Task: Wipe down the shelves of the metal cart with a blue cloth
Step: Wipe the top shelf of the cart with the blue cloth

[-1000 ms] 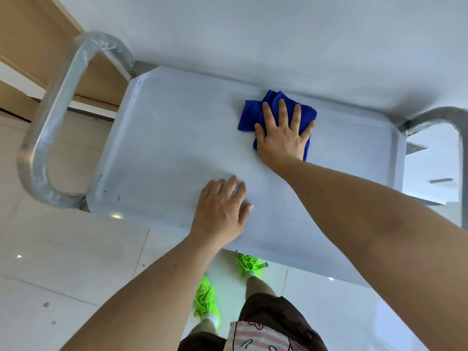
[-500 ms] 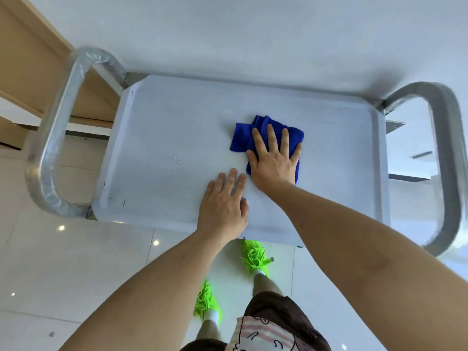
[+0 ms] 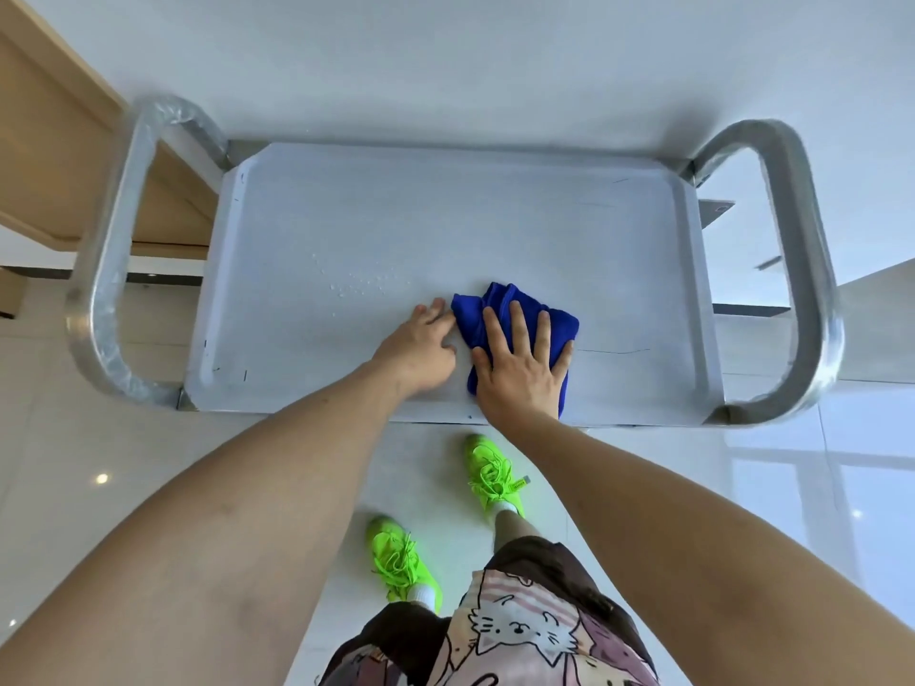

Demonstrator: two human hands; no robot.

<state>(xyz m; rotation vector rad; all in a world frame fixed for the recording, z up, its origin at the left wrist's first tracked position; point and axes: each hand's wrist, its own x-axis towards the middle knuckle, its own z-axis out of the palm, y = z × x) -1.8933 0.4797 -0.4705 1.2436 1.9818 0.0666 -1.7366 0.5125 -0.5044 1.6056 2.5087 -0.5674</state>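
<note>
Right hand (image 3: 520,373) flat with fingers straight and spread, pressing down on the blue cloth (image 3: 512,314) near the front edge of the top shelf (image 3: 445,230). Left hand (image 3: 418,351) just beside it, palm down on the bare metal, fingers loosely bent with the tips touching the cloth's left edge; whether those tips pinch the fabric or only brush it cannot be told. Around both hands, a pale, matt steel shelf with a raised rim and clipped corners, a scatter of small water droplets (image 3: 354,284) left of centre, and a few thin dark scratches toward the right. At either end, a looped tubular handle: left handle (image 3: 106,269) wrapped in clear film, right handle (image 3: 804,269) bare and brushed. Behind the cart, a plain white wall (image 3: 445,56); at far left, light wooden furniture (image 3: 44,141); below, glossy pale floor tiles (image 3: 74,462) with bright light spots. Cloth a saturated royal blue, bunched into soft folds at its far end, flattened under the palm, its near end reaching the shelf's front rim. Beneath the arms, neon-green sneakers (image 3: 492,475) and a cat-print garment (image 3: 525,631). Lower shelves hidden under the top one, apart from slivers at the right; much of the cloth covered by the right hand.
</note>
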